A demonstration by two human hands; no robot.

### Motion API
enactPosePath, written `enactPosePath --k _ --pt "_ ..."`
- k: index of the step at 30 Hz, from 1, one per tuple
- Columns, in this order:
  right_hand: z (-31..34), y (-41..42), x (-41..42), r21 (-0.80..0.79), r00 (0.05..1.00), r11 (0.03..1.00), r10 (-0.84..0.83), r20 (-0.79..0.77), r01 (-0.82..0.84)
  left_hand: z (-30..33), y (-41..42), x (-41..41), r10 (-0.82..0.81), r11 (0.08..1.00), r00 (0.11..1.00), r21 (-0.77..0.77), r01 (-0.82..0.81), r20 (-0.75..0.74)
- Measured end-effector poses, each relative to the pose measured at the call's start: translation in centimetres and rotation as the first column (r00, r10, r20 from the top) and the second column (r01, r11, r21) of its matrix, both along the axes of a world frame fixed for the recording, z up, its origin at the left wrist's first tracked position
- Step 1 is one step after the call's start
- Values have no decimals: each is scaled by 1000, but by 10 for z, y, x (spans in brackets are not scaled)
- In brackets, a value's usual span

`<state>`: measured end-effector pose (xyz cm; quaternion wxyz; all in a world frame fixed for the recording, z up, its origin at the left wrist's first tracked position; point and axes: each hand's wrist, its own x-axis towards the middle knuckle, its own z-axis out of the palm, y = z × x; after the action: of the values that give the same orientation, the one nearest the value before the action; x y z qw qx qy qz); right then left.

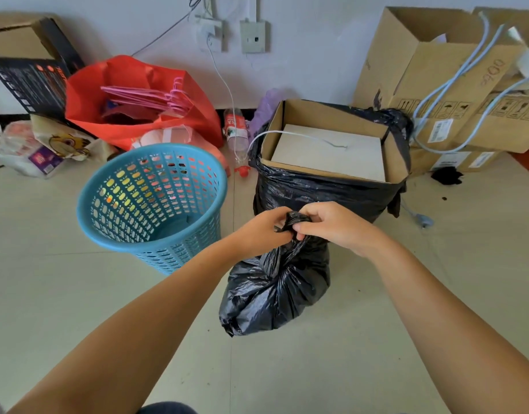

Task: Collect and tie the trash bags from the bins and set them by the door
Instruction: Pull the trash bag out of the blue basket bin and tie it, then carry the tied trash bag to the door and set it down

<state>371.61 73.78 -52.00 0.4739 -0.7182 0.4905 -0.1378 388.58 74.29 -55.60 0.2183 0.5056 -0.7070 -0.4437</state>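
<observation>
Both hands pinch the gathered neck of a small black trash bag on the floor.

The left hand and the right hand meet over the small trash bag, fingers closed on the twisted black plastic at its top; the bag's bulging body sits on the tiled floor directly below the hands, between the two forearms. Just to the left of the left hand a blue basket bin stands tilted, with nothing visible inside. Just beyond the hands is a larger black bag, open, with a cardboard box standing in it and a white cable lying across the box. Farther off to the left, against the wall, sits a red bag holding pink hangers; to the far right, stacked cardboard cartons.
</observation>
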Motion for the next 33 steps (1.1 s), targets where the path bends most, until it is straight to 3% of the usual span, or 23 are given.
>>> enactPosePath --k 5,11,18,33 --pt "7 -11 -17 15 998 999 -40 -41 40 3 -13 17 122 983 987 148 -106 -102" --pt "55 -8 -19 88 995 995 -45 -86 52 58 -12 23 91 968 995 231 -95 26" --pt "168 14 -10 25 972 999 -38 -233 45 185 5 18 -27 984 952 175 -29 306" --pt "471 39 -9 67 961 994 -67 -269 88 492 16 14 -106 989 902 134 54 419"
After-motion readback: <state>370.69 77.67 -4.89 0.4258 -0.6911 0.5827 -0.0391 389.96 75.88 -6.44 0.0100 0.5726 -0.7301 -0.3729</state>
